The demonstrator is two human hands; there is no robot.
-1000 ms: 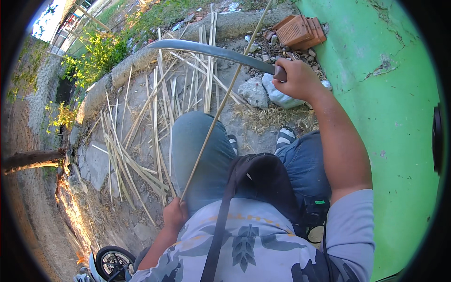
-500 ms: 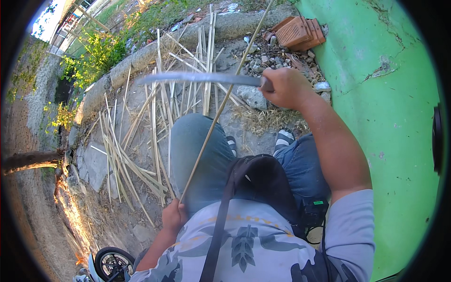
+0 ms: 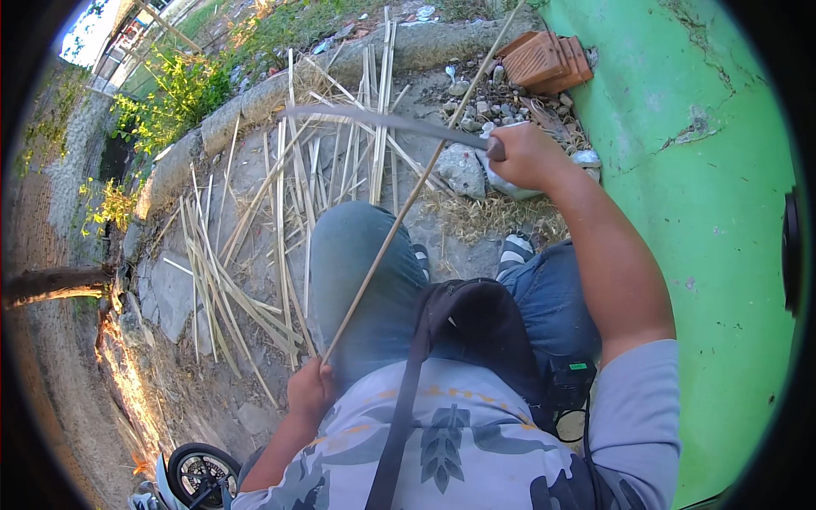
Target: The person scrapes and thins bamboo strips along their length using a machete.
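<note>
My right hand is closed around the handle of a machete, its long blade pointing left and slightly away from me. Low on the left, my left hand grips the near end of a long, thin bamboo strip. The strip slants up to the right, past my knee, to the top of the view. Blade and strip cross close to my right hand; whether they touch I cannot tell. Many split bamboo strips lie scattered on the ground beyond and left of my knee.
A green wall rises along the right side. Stacked orange hollow bricks sit by it, near rubble and a pale rock. A low concrete curb runs across the back. A motorcycle wheel shows at lower left.
The machete's tip has swung away from me, and my right hand has shifted slightly right. The bamboo strip's far end leans farther right. My left hand keeps its grip.
</note>
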